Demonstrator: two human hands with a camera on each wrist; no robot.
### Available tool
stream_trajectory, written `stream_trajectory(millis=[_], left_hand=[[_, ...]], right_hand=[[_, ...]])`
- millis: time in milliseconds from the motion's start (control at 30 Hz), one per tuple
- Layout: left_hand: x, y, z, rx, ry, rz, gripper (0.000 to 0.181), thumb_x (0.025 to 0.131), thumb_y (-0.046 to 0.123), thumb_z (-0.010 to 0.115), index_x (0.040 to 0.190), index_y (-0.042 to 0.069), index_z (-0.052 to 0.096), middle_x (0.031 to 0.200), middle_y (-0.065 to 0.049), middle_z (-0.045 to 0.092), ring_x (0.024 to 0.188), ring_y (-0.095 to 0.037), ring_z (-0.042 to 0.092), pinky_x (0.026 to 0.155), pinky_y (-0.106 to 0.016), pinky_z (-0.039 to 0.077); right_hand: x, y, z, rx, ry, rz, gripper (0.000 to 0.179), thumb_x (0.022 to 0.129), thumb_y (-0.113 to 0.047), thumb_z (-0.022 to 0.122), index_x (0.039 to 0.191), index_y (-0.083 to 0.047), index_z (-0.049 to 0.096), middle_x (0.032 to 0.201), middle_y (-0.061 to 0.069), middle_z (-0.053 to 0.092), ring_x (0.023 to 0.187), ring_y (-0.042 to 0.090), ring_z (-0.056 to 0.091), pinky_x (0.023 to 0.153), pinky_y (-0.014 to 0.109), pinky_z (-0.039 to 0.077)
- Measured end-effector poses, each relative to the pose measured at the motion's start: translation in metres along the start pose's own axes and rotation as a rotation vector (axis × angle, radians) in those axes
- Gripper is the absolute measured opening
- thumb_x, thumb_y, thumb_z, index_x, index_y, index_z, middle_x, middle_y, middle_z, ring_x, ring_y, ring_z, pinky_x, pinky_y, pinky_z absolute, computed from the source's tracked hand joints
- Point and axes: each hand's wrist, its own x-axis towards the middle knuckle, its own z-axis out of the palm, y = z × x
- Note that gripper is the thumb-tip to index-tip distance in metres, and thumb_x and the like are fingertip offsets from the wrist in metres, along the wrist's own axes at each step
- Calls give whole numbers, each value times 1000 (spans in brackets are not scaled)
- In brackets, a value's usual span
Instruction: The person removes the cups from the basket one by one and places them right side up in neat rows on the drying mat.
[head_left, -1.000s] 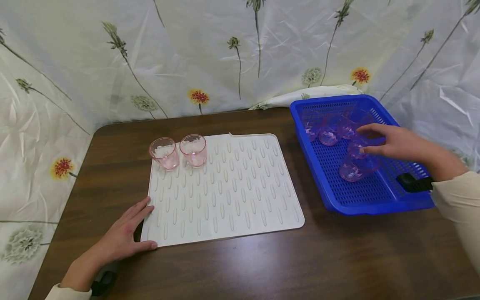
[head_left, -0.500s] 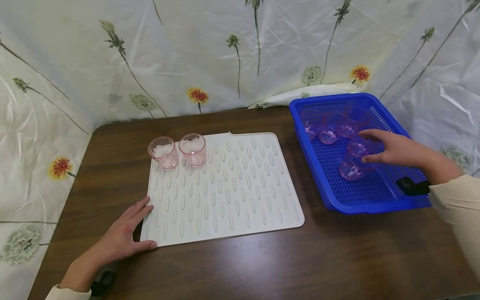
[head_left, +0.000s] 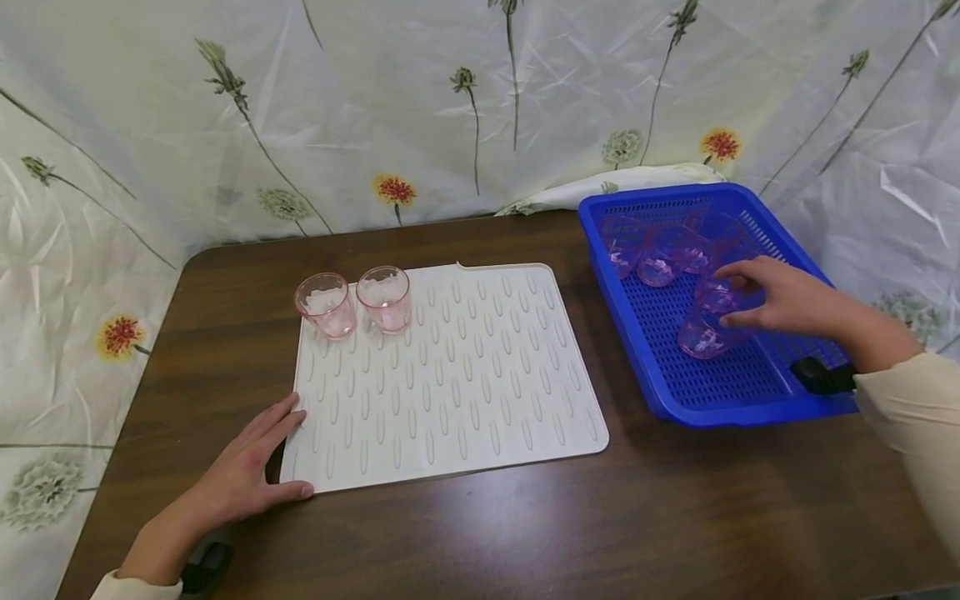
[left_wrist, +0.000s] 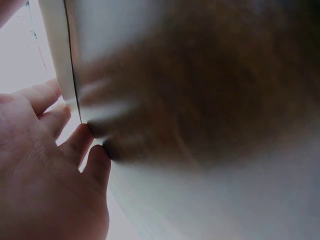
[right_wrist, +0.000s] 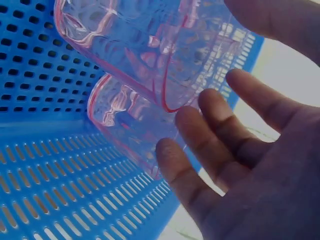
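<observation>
My right hand [head_left: 802, 304] is over the blue plastic basket [head_left: 652, 367], thumb and fingers spread around the mouth of a clear pink drinking glass [head_left: 701, 340] lying on its side. In the right wrist view the fingertips [right_wrist: 189, 117] are right at the rim of that glass [right_wrist: 125, 45], and a second glass [right_wrist: 117, 105] lies behind it. My left hand [head_left: 240, 475] rests at the left edge of the white ridged mat [head_left: 465, 392], its thumb on the near corner. Two pink glasses [head_left: 330, 312] stand upright at the mat's far left corner.
Several more pink glasses [head_left: 657, 265] lie toward the back of the basket. The dark wooden table [head_left: 487, 533] shows around mat and basket. A flowered cloth [head_left: 420, 100] hangs behind and at both sides, bunched up behind the basket.
My right hand has shifted very slightly over the glass, its thumb and fingers a little closer around the mouth. The left hand, mat and upright glasses stay put.
</observation>
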Motion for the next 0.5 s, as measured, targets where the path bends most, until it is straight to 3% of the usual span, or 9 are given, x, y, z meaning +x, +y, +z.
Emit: stream_trajectory(millis=[333,500], left_hand=[[0,0,-1,-6,-5,-11,95,74,55,79,147,5,43,162,-17,26,144,-46,29,111,-68,31],[-1,0,-1,-6,-7,-16,95,75,55,79,147,5,43,162,-18,26,144,-46,28,112,-67,31]], right_hand=[[-3,-3,4,115,-117,51,72,92,-35,70,143,6,39,131,36,55,116,53,57,89,63,51],[-6,-3,7,146,-227,27,82,88,-31,74,148,6,30,134,37,51,113,54,59,86,59,55]])
